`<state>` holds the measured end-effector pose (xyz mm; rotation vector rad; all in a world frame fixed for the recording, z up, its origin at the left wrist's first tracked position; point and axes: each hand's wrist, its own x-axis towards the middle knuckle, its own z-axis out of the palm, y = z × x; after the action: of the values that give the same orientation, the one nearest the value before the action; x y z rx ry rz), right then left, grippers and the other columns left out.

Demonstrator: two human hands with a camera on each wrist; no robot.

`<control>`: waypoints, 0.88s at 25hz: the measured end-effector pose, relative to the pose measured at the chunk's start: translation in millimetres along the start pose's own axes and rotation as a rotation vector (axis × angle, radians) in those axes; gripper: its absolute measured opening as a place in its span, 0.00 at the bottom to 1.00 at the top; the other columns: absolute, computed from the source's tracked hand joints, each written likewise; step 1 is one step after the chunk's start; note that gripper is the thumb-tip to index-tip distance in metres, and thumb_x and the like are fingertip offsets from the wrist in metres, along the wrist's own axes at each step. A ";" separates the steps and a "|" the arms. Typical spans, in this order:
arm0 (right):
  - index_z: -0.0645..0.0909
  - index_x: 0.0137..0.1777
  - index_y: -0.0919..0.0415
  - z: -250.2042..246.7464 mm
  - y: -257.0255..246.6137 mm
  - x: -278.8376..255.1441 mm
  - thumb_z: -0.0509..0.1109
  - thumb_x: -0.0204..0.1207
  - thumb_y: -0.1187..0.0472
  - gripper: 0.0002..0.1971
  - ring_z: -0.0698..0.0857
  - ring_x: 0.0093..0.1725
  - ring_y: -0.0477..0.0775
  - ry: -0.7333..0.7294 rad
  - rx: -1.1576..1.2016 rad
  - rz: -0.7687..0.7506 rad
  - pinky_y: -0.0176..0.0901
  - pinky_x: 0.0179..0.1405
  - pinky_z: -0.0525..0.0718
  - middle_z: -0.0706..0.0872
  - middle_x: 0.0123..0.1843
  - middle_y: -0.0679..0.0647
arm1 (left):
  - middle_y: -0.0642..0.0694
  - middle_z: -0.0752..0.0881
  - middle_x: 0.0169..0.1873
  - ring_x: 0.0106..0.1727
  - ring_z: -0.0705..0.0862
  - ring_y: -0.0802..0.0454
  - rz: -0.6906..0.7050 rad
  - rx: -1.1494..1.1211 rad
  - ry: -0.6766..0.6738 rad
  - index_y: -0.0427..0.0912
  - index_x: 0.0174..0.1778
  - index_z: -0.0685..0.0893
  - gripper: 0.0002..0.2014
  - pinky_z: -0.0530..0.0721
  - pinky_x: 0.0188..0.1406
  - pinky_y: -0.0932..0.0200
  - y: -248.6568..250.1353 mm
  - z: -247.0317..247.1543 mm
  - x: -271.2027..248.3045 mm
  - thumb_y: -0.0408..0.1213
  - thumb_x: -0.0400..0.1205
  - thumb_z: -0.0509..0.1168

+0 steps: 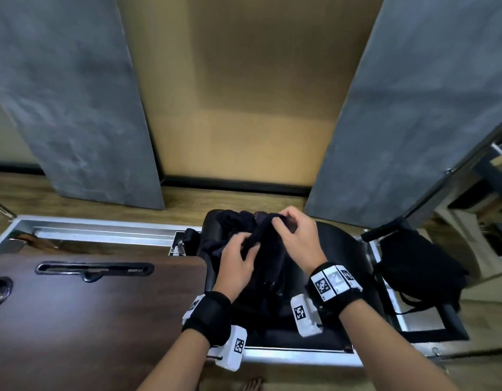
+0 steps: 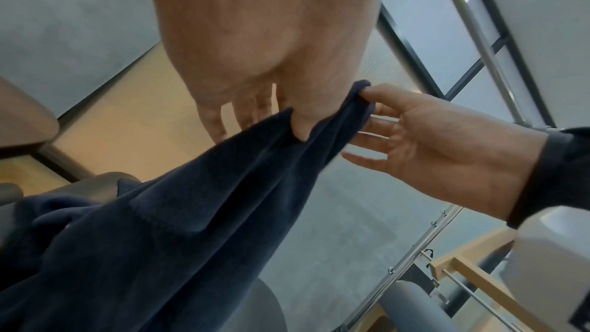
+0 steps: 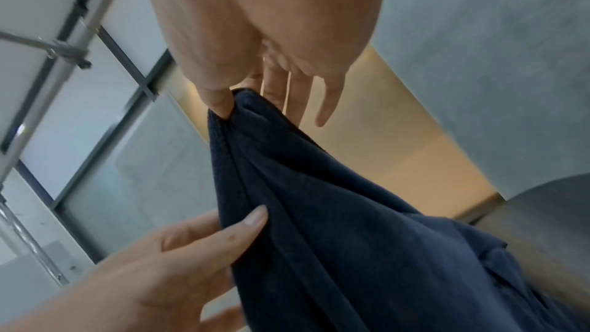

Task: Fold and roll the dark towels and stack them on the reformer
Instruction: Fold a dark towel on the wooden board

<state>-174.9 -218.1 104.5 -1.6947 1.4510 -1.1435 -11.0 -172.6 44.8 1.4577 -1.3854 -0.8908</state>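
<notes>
A dark navy towel [image 1: 265, 244] hangs bunched between both hands over a heap of more dark towels [image 1: 230, 224] on the reformer's black padded carriage [image 1: 340, 244]. My left hand [image 1: 244, 251] grips the towel low on its left side, thumb pressed into a fold. My right hand [image 1: 283, 221] pinches its top edge, slightly higher and further away. In the left wrist view the left hand [image 2: 271, 112] pinches the towel [image 2: 191, 211] and the right hand [image 2: 415, 140] holds its corner. The right wrist view shows the right hand [image 3: 252, 96] pinching the towel [image 3: 335, 211], with the left hand [image 3: 198, 244] gripping lower.
A dark brown wooden board [image 1: 89, 320] lies on the reformer to the left, inside the aluminium frame [image 1: 103, 230]. A black bag [image 1: 419, 263] sits at the right end. Grey wall panels [image 1: 74, 108] and wooden floor lie beyond.
</notes>
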 end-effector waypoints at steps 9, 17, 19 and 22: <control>0.84 0.64 0.44 -69.9 -66.3 -163.9 0.79 0.79 0.61 0.17 0.90 0.53 0.50 -0.058 0.073 -0.080 0.48 0.64 0.86 0.91 0.47 0.50 | 0.45 0.83 0.35 0.38 0.80 0.50 0.277 -0.060 0.090 0.38 0.44 0.82 0.11 0.78 0.40 0.51 85.4 -40.8 -128.9 0.34 0.93 0.64; 0.89 0.50 0.54 -59.9 -115.0 -266.6 0.75 0.81 0.65 0.05 0.90 0.44 0.47 -0.129 0.340 -0.110 0.42 0.46 0.87 0.94 0.42 0.57 | 0.54 0.88 0.41 0.44 0.86 0.59 0.193 -0.011 -0.204 0.42 0.52 0.85 0.10 0.83 0.47 0.56 114.7 -90.4 -250.0 0.46 0.88 0.72; 0.88 0.49 0.55 -56.6 -121.2 -277.2 0.74 0.83 0.65 0.04 0.90 0.42 0.48 -0.064 0.399 -0.040 0.38 0.42 0.86 0.93 0.40 0.57 | 0.52 0.93 0.55 0.58 0.91 0.56 0.053 -0.039 -0.364 0.43 0.62 0.88 0.15 0.89 0.61 0.52 97.6 -108.9 -276.6 0.46 0.83 0.79; 0.87 0.47 0.55 -53.3 -127.1 -298.3 0.72 0.83 0.67 0.07 0.89 0.42 0.46 0.049 0.401 0.083 0.36 0.39 0.86 0.93 0.40 0.52 | 0.49 0.94 0.50 0.53 0.93 0.54 0.015 -0.210 -0.352 0.36 0.57 0.90 0.10 0.90 0.52 0.54 76.0 -144.9 -304.0 0.38 0.85 0.77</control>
<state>-173.3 102.8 175.3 -1.3254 1.2085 -1.3338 65.8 150.6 138.6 1.1668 -1.4994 -1.2885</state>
